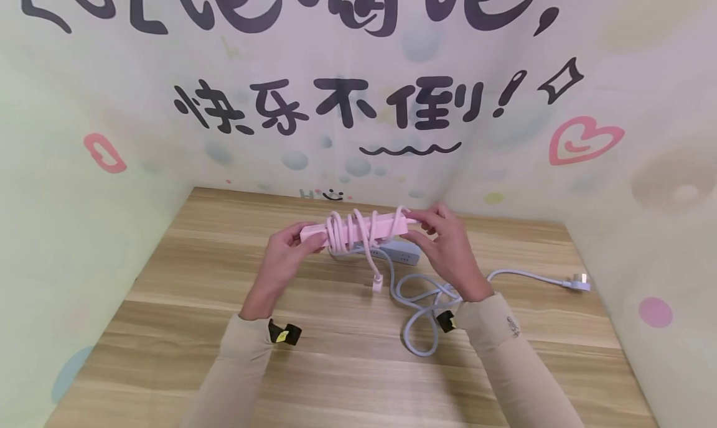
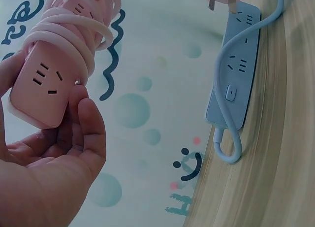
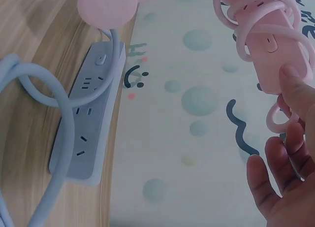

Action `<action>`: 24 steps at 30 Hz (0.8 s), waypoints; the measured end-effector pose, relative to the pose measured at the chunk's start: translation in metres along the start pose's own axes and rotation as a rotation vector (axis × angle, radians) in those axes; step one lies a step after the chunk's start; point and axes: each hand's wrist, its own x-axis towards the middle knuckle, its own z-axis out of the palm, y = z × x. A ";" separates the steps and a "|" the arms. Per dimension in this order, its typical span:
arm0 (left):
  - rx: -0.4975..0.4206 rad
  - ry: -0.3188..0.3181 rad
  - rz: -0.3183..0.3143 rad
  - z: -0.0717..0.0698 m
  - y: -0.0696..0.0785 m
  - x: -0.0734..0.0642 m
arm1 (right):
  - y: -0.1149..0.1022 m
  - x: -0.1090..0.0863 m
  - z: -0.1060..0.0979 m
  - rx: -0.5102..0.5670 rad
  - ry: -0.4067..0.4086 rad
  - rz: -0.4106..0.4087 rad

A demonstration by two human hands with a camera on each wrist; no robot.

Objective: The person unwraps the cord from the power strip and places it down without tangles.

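Note:
A pink power strip [image 1: 386, 227] is held up level above the table, its pink cord [image 1: 333, 235] wound round it in several loose loops. My left hand [image 1: 282, 254] grips the left end, where bare sockets show in the left wrist view. At the other end, my right hand [image 1: 448, 241] pinches the strip with the thumb beside its switch, as the right wrist view shows; the other fingers [image 3: 281, 163] are spread behind. The pink plug [image 1: 378, 283] dangles below the middle of the strip on a short length of cord.
Behind the pink strip, a blue-grey power strip [image 1: 400, 252] lies on the wooden table [image 1: 336, 366]. Its cord [image 1: 421, 353] spreads in loops to the right, ending in a plug [image 1: 581, 283] near the right edge. A printed cloth wall [image 1: 313, 160] stands along the back and sides.

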 end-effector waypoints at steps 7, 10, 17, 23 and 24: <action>0.053 0.017 0.026 0.008 -0.002 0.004 | 0.002 -0.002 -0.001 0.035 0.028 0.025; 0.026 0.048 0.054 0.011 -0.003 0.004 | 0.003 -0.004 0.001 0.035 0.020 0.043; -0.018 0.087 0.110 0.012 -0.001 0.005 | 0.004 -0.010 0.006 0.105 0.017 0.158; -0.042 0.113 0.140 0.012 0.004 0.006 | 0.007 -0.026 0.023 0.195 -0.060 0.328; -0.049 0.115 0.146 0.012 0.005 0.006 | 0.007 -0.029 0.027 0.191 -0.108 0.338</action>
